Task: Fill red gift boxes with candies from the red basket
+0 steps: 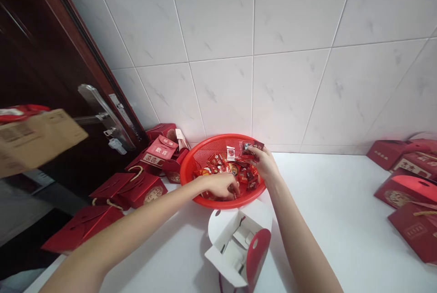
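A red plastic basket (201, 147) with perforated walls stands against the tiled wall, with many small wrapped candies (218, 161) inside. My left hand (221, 186) reaches into it, fingers curled down among the candies; what they hold, if anything, is hidden. At the basket's right rim, my right hand (262, 161) grips a dark red candy packet (251, 146). Nearer to me, below the basket, a gift box (235, 247) stands with its flaps spread, white inside and red outside. No candy shows inside the box.
Several red gift boxes (145, 188) with rope handles crowd the table's left side. More red boxes (409, 188) lie at the right edge. A dark door (44, 56) with a metal handle stands at left, near a cardboard carton (44, 138).
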A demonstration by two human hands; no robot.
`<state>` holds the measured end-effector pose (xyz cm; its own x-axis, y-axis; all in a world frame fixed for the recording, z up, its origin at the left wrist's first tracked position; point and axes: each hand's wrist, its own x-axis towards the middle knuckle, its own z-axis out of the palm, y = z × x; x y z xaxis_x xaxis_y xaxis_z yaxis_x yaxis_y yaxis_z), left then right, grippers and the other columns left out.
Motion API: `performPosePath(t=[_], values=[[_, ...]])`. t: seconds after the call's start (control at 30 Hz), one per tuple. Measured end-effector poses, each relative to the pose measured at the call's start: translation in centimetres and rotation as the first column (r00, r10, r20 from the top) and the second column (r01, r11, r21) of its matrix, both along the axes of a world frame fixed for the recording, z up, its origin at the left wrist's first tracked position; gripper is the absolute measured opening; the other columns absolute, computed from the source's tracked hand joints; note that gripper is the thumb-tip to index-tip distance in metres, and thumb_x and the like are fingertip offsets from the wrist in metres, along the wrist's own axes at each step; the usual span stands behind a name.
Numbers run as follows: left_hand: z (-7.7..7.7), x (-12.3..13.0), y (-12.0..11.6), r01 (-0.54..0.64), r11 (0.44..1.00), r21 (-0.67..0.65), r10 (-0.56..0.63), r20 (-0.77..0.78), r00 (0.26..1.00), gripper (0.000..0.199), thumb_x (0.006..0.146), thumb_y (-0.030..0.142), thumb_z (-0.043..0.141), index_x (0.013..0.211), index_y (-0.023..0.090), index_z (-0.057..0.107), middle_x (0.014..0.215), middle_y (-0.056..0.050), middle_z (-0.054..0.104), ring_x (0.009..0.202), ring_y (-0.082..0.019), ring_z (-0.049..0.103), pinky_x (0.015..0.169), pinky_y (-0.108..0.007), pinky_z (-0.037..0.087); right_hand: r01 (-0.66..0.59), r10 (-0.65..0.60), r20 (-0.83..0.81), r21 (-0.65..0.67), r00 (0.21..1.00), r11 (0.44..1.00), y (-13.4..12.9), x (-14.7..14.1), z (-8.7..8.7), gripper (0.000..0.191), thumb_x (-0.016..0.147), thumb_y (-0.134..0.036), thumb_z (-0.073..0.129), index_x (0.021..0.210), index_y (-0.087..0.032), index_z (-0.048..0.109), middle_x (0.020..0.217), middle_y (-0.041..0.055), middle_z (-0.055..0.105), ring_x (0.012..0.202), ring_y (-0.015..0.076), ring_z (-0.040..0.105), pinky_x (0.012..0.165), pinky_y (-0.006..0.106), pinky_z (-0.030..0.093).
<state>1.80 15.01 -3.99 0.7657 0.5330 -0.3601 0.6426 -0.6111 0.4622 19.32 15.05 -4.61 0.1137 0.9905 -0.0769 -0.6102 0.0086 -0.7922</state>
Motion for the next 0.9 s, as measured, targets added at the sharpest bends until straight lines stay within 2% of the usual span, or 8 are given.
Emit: performPosePath(t=[0.13,0.2,0.27,0.4,0.5,0.6,0.73,0.9], values=[[1.0,0.6,-1.1,-0.201,0.975,0.093,0.165,0.298,0.940,0.022,0.074,0.013,0.065,0.085,0.023,0.082,0.085,-0.002,0.080,0.078,-0.019,0.070,0.078,-0.025,0.050,-0.025,0.025,-0.002,0.009,1.000,1.000,-0.2,0.2,0.5,0.015,0.060,-0.019,0.080,0.069,-0.019,0.068,0.069,0.0004,0.072,0.065,0.0168,0.068,0.058,0.026,0.057],[2.3,0.1,-1.5,-0.336,0.937,0.094,0.253,0.476,0.842,0.013,0.078,0.025,0.069,0.081,0.021,0.081,0.087,-0.003,0.079,0.082,-0.020,0.070,0.081,-0.027,0.051,-0.053,0.053,-0.002,0.026,0.999,0.998,-0.3,0.7,1.0,0.014,0.062,-0.020,0.080,0.068,-0.018,0.067,0.066,0.0005,0.071,0.062,0.0160,0.066,0.057,0.026,0.056],[3.7,-0.6,-1.9,-0.400,0.916,0.029,0.305,0.598,0.742,0.019,0.080,0.037,0.071,0.075,0.019,0.078,0.083,-0.005,0.077,0.078,-0.019,0.067,0.076,-0.027,0.051,-0.075,0.076,-0.009,0.061,0.997,0.995,-0.5,1.4,1.7,0.015,0.065,-0.023,0.080,0.068,-0.019,0.066,0.064,-0.0005,0.069,0.058,0.0145,0.063,0.058,0.026,0.056],[5.3,-1.9,-3.1,-0.480,0.875,-0.059,0.375,0.709,0.597,0.023,0.072,0.038,0.078,0.070,0.018,0.066,0.072,0.000,0.066,0.069,-0.015,0.058,0.067,-0.025,0.047,-0.165,0.162,0.031,0.151,0.986,0.975,-1.7,2.8,3.4,0.016,0.067,-0.027,0.081,0.072,-0.020,0.067,0.064,-0.0022,0.067,0.057,0.0139,0.060,0.057,0.026,0.056],[5.6,-1.9,-4.2,-0.503,0.860,-0.080,0.392,0.735,0.553,0.029,0.069,0.036,0.080,0.069,0.018,0.057,0.070,0.003,0.058,0.067,-0.012,0.053,0.068,-0.024,0.045,-0.317,0.290,0.140,0.246,0.947,0.916,-3.5,3.3,4.8,0.020,0.067,-0.031,0.083,0.077,-0.018,0.071,0.072,0.0003,0.071,0.065,0.0152,0.064,0.061,0.026,0.056],[5.8,-1.5,-5.6,-0.470,0.878,-0.094,0.381,0.731,0.566,0.030,0.069,0.035,0.080,0.073,0.019,0.054,0.073,0.003,0.056,0.069,-0.012,0.053,0.068,-0.025,0.046,-0.461,0.392,0.267,0.287,0.880,0.840,-5.5,3.3,6.1,0.025,0.069,-0.034,0.084,0.083,-0.016,0.073,0.079,0.0030,0.073,0.072,0.0169,0.066,0.068,0.028,0.057],[6.2,-1.5,-8.1,-0.418,0.897,-0.146,0.395,0.689,0.608,0.025,0.074,0.033,0.076,0.079,0.019,0.056,0.077,0.002,0.059,0.070,-0.013,0.057,0.067,-0.025,0.048,-0.568,0.416,0.445,0.296,0.793,0.767,-7.8,3.7,7.3,0.022,0.075,-0.032,0.082,0.085,-0.015,0.073,0.077,0.0030,0.071,0.070,0.0162,0.064,0.066,0.028,0.054],[7.1,-3.3,-11.3,-0.305,0.947,-0.105,0.320,0.426,0.846,0.013,0.084,0.030,0.066,0.080,0.018,0.064,0.079,0.000,0.068,0.076,-0.016,0.063,0.070,-0.025,0.047,-0.759,0.432,0.713,0.215,0.552,0.614,-9.6,4.3,8.1,0.019,0.081,-0.028,0.076,0.097,-0.017,0.074,0.074,-0.0009,0.067,0.064,0.0131,0.058,0.060,0.025,0.049]])
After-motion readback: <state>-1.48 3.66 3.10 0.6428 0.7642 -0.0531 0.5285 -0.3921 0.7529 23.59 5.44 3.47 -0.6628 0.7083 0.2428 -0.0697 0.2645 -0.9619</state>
